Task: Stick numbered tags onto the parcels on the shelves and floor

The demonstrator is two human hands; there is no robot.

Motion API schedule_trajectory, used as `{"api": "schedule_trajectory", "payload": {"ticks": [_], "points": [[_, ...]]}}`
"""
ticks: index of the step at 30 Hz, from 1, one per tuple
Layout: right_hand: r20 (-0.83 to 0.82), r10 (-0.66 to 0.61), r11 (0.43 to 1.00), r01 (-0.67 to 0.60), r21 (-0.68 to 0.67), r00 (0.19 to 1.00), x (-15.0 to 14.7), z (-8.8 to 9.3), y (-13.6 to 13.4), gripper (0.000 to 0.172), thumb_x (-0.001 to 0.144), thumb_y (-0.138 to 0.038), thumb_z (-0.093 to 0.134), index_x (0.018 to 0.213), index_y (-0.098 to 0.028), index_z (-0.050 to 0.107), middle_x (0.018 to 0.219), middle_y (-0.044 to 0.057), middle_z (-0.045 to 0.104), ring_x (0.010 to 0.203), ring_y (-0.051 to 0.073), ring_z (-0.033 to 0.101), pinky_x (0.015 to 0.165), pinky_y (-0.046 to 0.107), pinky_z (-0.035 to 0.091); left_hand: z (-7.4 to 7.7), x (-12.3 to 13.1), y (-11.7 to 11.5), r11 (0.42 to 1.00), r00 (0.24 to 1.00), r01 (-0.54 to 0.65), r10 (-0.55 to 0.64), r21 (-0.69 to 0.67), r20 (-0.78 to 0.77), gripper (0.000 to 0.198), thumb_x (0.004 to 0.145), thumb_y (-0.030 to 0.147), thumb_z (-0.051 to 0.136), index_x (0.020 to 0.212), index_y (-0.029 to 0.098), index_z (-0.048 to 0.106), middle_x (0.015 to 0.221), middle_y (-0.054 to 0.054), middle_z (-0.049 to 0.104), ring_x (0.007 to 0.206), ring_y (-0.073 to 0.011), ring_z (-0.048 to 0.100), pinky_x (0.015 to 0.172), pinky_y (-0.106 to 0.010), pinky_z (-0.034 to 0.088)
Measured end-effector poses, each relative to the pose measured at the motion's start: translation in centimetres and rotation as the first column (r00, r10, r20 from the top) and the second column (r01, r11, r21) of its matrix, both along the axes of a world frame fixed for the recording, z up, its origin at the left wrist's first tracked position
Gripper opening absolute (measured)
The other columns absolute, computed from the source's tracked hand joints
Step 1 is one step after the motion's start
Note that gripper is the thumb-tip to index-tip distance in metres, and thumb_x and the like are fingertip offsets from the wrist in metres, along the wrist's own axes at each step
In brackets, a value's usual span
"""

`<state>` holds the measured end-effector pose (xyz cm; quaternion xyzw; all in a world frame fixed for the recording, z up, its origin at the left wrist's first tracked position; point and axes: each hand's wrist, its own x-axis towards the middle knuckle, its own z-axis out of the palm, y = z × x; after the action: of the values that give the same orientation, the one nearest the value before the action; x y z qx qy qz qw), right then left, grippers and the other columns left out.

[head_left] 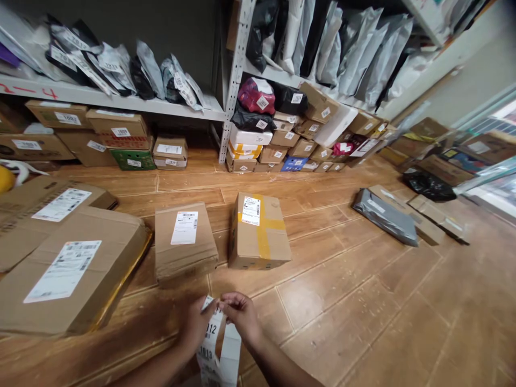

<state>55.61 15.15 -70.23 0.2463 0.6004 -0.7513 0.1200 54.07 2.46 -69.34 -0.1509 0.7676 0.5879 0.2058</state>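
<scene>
Low in the head view, a strip of white labels [209,352] printed with numbers such as 1013 hangs between my hands. My left hand [195,325] grips the strip's upper left edge, thumb on top. My right hand [242,317] pinches the top end of the strip, its fingertips close to my left thumb. Beyond my hands, a carton with yellow tape [272,231] and a plain brown carton [185,236] stand on the floor, each bearing a white shipping label.
Large flat cartons [116,252] lie at the left. Shelving [161,107] with bagged parcels and numbered boxes runs along the back. A grey parcel [385,215] and thin cartons lie on the wooden floor [342,301] at the right, more boxes behind them.
</scene>
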Motion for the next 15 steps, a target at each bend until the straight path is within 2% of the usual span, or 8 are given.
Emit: {"api": "schedule_trajectory", "payload": {"ticks": [3, 8, 11, 15], "points": [[0.005, 0.078, 0.996, -0.079, 0.03, 0.997, -0.1, -0.3, 0.2, 0.047, 0.04, -0.052, 0.087, 0.064, -0.016, 0.069, 0.06, 0.002, 0.066, 0.052, 0.012, 0.055, 0.049, 0.024, 0.042, -0.2, 0.0, -0.2, 1.0, 1.0, -0.003, 0.003, -0.005, -0.009, 0.056, 0.055, 0.077, 0.049, 0.049, 0.021, 0.044, 0.046, 0.004, 0.041, 0.05, -0.0137, 0.04, 0.052, -0.027, 0.03], [-0.025, 0.064, 0.994, -0.061, 0.095, 0.998, -0.2, -0.7, 0.9, 0.052, 0.041, -0.061, 0.082, 0.061, -0.016, 0.067, 0.056, 0.001, 0.064, 0.051, 0.011, 0.053, 0.054, 0.026, 0.042, -1.1, 0.4, -0.5, 0.979, 0.99, 0.087, -0.106, 0.187, 0.091, 0.048, 0.049, 0.059, 0.063, 0.066, 0.014, 0.063, 0.06, -0.003, 0.06, 0.056, -0.0159, 0.048, 0.056, -0.028, 0.036], [-0.046, 0.089, 0.988, -0.083, 0.127, 0.995, 0.2, -0.6, 0.9, 0.05, 0.047, -0.062, 0.08, 0.058, -0.015, 0.065, 0.053, 0.001, 0.061, 0.05, 0.011, 0.051, 0.053, 0.026, 0.04, -1.0, 0.7, -0.5, 0.989, 0.986, 0.074, -0.093, 0.131, 0.142, 0.047, 0.048, 0.06, 0.059, 0.06, 0.014, 0.062, 0.052, -0.002, 0.054, 0.05, -0.0145, 0.042, 0.053, -0.028, 0.031], [-0.117, 0.068, 0.978, -0.043, 0.206, 0.991, 0.4, -0.7, 0.8, 0.048, 0.056, -0.062, 0.075, 0.06, -0.015, 0.063, 0.056, 0.0, 0.057, 0.054, 0.011, 0.048, 0.056, 0.026, 0.037, -0.3, 0.8, -0.2, 0.998, 0.985, 0.055, -0.059, 0.031, 0.16, 0.049, 0.05, 0.066, 0.053, 0.054, 0.017, 0.055, 0.049, -0.001, 0.049, 0.051, -0.0152, 0.041, 0.053, -0.029, 0.03]]}}
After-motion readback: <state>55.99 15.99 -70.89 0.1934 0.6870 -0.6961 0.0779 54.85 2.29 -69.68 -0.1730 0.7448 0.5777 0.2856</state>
